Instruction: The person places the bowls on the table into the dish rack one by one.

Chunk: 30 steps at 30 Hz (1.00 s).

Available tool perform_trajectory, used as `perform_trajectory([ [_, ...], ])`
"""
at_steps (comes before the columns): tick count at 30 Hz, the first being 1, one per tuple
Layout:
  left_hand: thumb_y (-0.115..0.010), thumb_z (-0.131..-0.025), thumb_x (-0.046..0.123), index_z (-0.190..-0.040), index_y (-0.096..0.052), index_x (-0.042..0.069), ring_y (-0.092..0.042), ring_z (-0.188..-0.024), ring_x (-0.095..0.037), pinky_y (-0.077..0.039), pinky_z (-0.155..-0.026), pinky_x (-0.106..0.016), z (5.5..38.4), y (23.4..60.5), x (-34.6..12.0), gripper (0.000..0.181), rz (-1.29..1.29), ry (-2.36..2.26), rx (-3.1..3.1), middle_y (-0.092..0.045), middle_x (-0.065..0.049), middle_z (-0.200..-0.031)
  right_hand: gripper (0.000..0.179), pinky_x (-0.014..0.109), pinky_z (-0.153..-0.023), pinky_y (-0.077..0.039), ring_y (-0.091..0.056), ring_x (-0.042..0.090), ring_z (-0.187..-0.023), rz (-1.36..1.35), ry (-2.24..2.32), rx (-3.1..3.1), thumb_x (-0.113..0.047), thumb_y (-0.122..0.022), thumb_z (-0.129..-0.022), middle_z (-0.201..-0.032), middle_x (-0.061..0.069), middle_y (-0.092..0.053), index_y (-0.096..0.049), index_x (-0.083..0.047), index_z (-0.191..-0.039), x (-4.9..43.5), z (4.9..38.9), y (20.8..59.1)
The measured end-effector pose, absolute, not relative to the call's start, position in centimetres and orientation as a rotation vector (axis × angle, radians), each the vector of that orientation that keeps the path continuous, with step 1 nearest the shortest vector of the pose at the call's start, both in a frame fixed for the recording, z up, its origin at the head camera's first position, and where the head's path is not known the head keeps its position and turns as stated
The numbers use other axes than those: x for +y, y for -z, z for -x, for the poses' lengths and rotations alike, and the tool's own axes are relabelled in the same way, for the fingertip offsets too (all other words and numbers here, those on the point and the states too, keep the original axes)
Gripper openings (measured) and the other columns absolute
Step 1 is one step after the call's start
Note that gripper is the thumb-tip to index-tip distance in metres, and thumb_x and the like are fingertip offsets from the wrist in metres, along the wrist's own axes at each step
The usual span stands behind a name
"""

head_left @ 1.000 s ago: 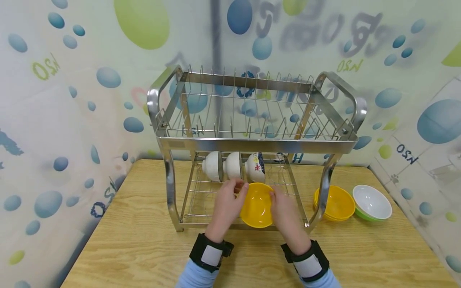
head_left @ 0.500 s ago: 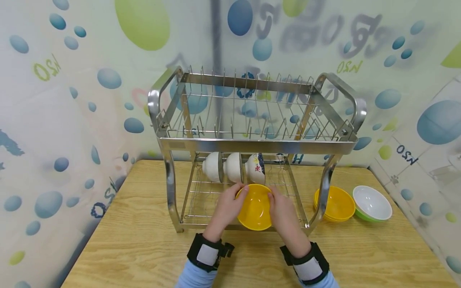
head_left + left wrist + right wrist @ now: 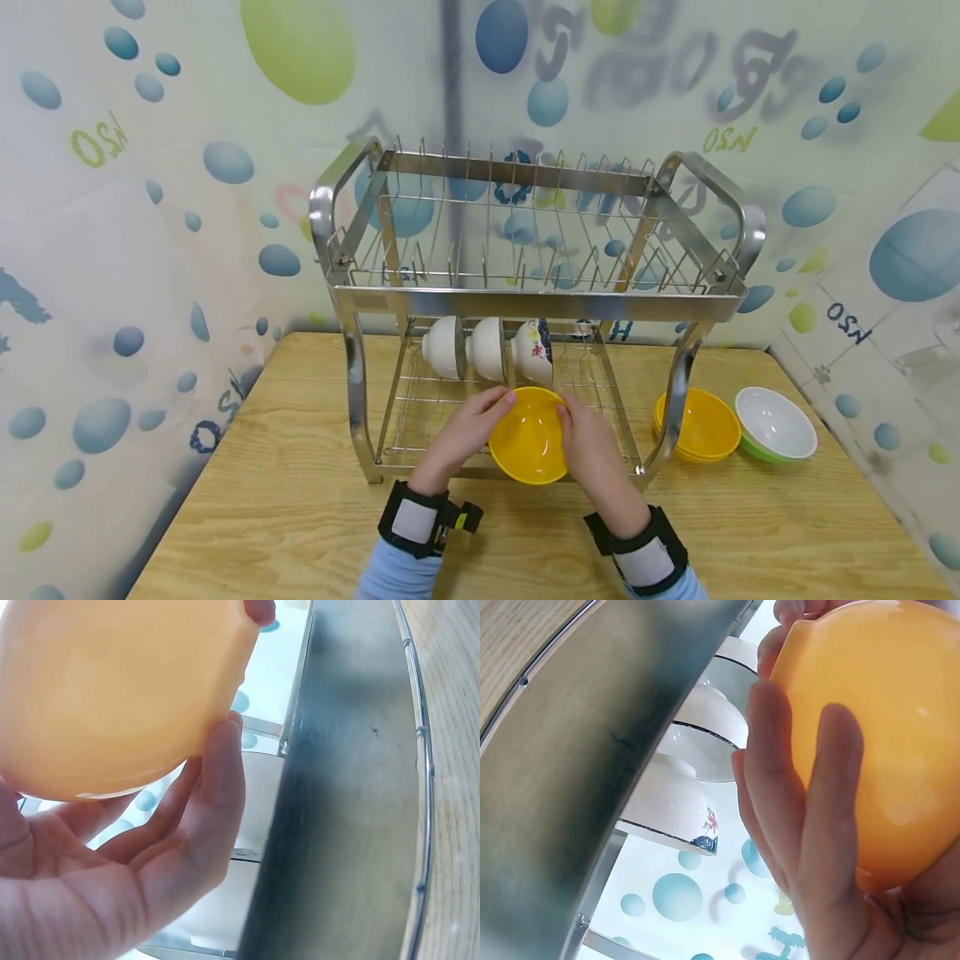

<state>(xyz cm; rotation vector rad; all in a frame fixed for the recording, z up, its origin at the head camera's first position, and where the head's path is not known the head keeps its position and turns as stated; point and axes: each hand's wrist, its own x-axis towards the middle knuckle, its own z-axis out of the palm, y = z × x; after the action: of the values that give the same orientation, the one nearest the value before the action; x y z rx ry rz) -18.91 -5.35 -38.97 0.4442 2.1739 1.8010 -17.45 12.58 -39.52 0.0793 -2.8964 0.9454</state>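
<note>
Between both hands is a yellow bowl [image 3: 529,437], its inside tilted toward the head camera, in front of the lower shelf of a metal dish rack [image 3: 540,305]. My left hand [image 3: 467,429] grips its left rim, thumb on the inner side and fingers behind. On the other side my right hand [image 3: 594,442] holds the right rim; the right wrist view shows those fingers spread along the bowl's outside. Behind the yellow bowl, several white bowls stand on edge in a row on the lower shelf, the rightmost white bowl [image 3: 532,350] bearing a flower pattern.
Right of the rack, stacked yellow bowls [image 3: 701,423] sit partly behind its front leg. Beside them is a white bowl [image 3: 776,421] with green underneath. The rack's upper wire tier overhangs the lower shelf. All stand on a wooden table [image 3: 247,517] against a patterned wall.
The yellow bowl has come slightly down and to the left, toward the person, held by both hands. The left forearm has swung a little left.
</note>
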Motion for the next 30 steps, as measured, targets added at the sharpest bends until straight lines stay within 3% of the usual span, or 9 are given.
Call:
perform_trajectory([
  [5, -0.04, -0.103, 0.023, -0.122, -0.056, -0.002, -0.059, -0.071, -0.013, -0.055, -0.065, -0.028, 19.5, 39.8, -5.3, 0.035, -0.437, -1.825, 2.131, -0.063, -0.017, -0.098, 0.026, 0.026, -0.054, -0.048, -0.056, 0.017, -0.067, -0.067, -0.955, -2.908, -0.012, -0.047, -0.099, -0.1, 0.018, -0.067, -0.057, -0.001, -0.121, 12.7, 17.4, 39.4],
  [15, -0.045, -0.099, 0.04, -0.128, -0.056, 0.007, -0.061, -0.075, -0.015, -0.056, -0.067, -0.032, 20.1, 41.5, -5.2, 0.045, -0.39, -1.849, 2.103, -0.065, -0.014, -0.106, 0.027, 0.026, -0.056, -0.047, -0.055, 0.016, -0.068, -0.092, -0.975, -2.905, -0.013, -0.045, -0.1, -0.098, 0.016, -0.067, -0.057, -0.001, -0.121, 13.0, 17.5, 39.5],
  [23, -0.043, -0.097, 0.049, -0.134, -0.051, 0.01, -0.063, -0.072, -0.015, -0.057, -0.062, -0.035, 20.0, 41.8, -4.9, 0.054, -0.318, -1.86, 2.045, -0.065, -0.013, -0.104, 0.028, 0.026, -0.056, -0.048, -0.055, 0.016, -0.068, -0.095, -1.021, -2.895, -0.012, -0.046, -0.1, -0.099, 0.016, -0.066, -0.056, 0.0, -0.123, 13.3, 17.5, 39.6],
  [30, -0.045, -0.096, 0.051, -0.131, -0.054, 0.009, -0.062, -0.069, -0.015, -0.057, -0.06, -0.034, 20.1, 42.1, -4.7, 0.056, -0.261, -1.864, 2.073, -0.065, -0.013, -0.098, 0.031, 0.025, -0.057, -0.048, -0.054, 0.015, -0.066, -0.071, -1.058, -2.894, -0.017, -0.045, -0.101, -0.099, 0.015, -0.066, -0.055, -0.001, -0.125, 13.4, 17.4, 39.6],
])
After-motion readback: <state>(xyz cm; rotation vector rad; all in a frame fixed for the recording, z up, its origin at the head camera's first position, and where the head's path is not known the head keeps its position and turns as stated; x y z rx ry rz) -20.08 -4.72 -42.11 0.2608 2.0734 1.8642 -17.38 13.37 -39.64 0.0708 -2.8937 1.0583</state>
